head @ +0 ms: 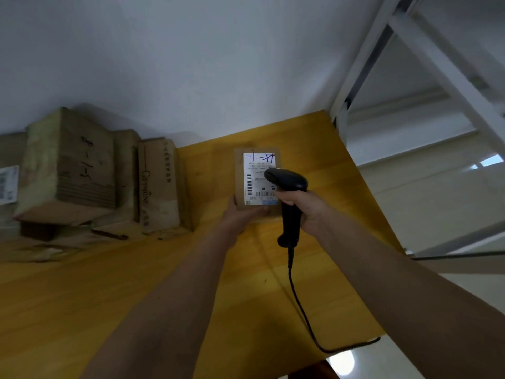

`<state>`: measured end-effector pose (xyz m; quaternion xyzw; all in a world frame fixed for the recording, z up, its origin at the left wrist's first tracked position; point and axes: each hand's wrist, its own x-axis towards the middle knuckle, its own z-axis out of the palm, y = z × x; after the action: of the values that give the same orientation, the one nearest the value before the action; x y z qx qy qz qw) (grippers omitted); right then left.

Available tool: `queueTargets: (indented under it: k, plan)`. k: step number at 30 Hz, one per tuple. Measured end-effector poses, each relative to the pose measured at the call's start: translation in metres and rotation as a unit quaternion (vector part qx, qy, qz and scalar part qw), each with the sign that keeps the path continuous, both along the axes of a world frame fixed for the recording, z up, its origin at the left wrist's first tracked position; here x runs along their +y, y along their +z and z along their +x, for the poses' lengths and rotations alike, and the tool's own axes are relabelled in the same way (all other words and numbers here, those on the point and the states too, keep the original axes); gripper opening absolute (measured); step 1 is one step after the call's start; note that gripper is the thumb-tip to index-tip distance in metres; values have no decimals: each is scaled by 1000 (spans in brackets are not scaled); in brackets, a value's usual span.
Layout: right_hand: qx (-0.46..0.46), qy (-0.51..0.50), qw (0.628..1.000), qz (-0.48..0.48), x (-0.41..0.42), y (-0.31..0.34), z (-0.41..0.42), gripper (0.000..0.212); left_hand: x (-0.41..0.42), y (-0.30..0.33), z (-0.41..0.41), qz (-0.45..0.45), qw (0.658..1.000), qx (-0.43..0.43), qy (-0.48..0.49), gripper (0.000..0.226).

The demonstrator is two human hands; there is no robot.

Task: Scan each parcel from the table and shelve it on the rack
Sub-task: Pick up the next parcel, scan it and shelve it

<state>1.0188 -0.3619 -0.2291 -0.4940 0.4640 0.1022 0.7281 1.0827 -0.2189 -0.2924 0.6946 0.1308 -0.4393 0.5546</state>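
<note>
Yellow wooden table (164, 283) fills the lower view, with a small brown cardboard parcel (240, 184) lying flat near its far edge, white shipping label (258, 179) facing up. The left hand (241, 214) grips the parcel's near edge, fingers curled around it, while the right hand (306, 209) is clenched around the handle of a black barcode scanner (289, 192) whose head hangs just over the label, its cord (303, 313) trailing across the table. Several larger cardboard boxes (82, 176) are piled against the white wall at left, and a white metal rack (410, 77) stands at right.
</note>
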Motion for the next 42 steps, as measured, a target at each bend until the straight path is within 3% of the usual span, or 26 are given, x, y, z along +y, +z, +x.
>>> queueTargets:
  k: [8, 11, 16, 20, 24, 29, 42]
  plan:
    - [-20, 16, 999, -20, -9, 19, -19, 24, 2, 23, -7, -52, 997, 47, 16, 91]
    - [-38, 21, 997, -61, -10, 39, -25, 26, 2, 43, -7, -69, 998, -2, -11, 81]
    - [-78, 42, 988, -128, -9, 81, -50, 19, 0, 82, 10, -49, 987, -127, 89, 105]
    - [-111, 59, 978, -164, -3, 110, -65, 15, -2, 110, 19, -42, 973, -196, 118, 106]
    - [-143, 75, 967, -195, -2, 133, -72, 17, -3, 133, 18, -39, 966, -227, 116, 116]
    - [-172, 97, 957, -211, 1, 148, -82, 9, -5, 151, 13, -15, 958, -264, 112, 110]
    - [-172, 64, 961, -206, 3, 144, -98, 13, -8, 152, -5, 0, 968, -239, 70, 109]
